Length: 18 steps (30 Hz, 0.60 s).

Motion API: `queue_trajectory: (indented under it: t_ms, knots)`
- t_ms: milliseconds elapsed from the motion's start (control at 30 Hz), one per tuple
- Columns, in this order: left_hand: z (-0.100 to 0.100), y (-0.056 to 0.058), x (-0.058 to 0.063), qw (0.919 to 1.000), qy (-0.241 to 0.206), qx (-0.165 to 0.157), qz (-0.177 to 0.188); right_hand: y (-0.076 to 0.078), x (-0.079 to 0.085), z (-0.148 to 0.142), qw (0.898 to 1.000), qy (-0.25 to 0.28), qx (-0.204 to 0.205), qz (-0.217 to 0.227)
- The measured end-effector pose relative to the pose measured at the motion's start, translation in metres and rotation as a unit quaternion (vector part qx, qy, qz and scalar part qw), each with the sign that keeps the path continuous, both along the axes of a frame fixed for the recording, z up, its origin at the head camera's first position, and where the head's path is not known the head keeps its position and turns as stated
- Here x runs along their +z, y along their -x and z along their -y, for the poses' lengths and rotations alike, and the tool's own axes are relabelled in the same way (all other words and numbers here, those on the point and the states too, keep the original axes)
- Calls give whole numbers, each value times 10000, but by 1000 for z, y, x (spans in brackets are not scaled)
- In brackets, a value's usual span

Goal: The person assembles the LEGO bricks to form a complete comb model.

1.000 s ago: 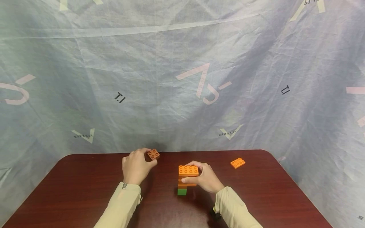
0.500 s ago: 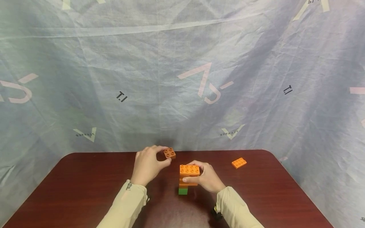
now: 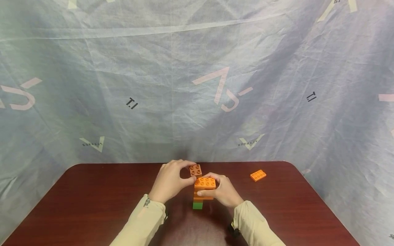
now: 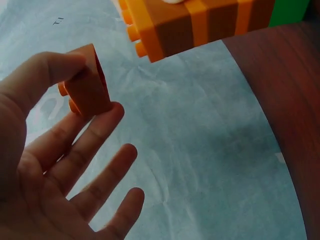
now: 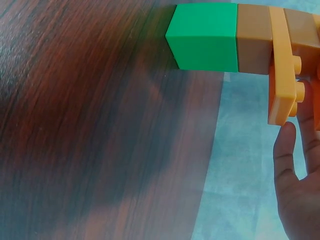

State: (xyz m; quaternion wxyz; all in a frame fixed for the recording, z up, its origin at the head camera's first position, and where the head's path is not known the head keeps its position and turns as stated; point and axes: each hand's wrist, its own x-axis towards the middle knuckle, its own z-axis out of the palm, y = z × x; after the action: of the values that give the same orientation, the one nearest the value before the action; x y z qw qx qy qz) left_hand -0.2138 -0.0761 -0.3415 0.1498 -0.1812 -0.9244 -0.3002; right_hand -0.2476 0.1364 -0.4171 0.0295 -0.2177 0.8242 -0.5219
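My left hand (image 3: 168, 182) pinches a small brown building brick (image 3: 195, 171) with four studs on top. The left wrist view shows that brick (image 4: 89, 90) between thumb and fingertips, its hollow underside facing the tower (image 4: 172, 32), with a gap between them. In the head view it overlaps the tower's back left corner. My right hand (image 3: 227, 193) grips the upper part of this tower, thumb across the near side. An orange studded plate (image 3: 205, 183) tops it, with brown and orange layers below and a green brick (image 3: 197, 205) as base. Another orange plate (image 5: 282, 85) juts out sideways lower down.
A loose orange plate (image 3: 258, 175) lies studs up at the right rear of the dark red wooden table (image 3: 92, 201). A pale printed cloth (image 3: 172, 102) hangs close behind the table's far edge.
My left hand has carried the brown brick rightward from the left until it meets the tower's back corner in the head view. My right hand keeps its grip on the tower.
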Motion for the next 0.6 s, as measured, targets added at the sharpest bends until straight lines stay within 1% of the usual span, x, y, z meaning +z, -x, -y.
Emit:
queue_trajectory:
  t_ms: [233,433,600]
  knots:
    - [-4,1,-5,9996,68,-214,-167,0,0,0,10000,-19,-23,-22]
    - [-5,2,-7,9990,171,-406,-55,1,-2,-1,10000,-18,-19,-36]
    - [-6,2,-9,9988,158,-473,34,1,-2,-1,10000,-30,4,-60]
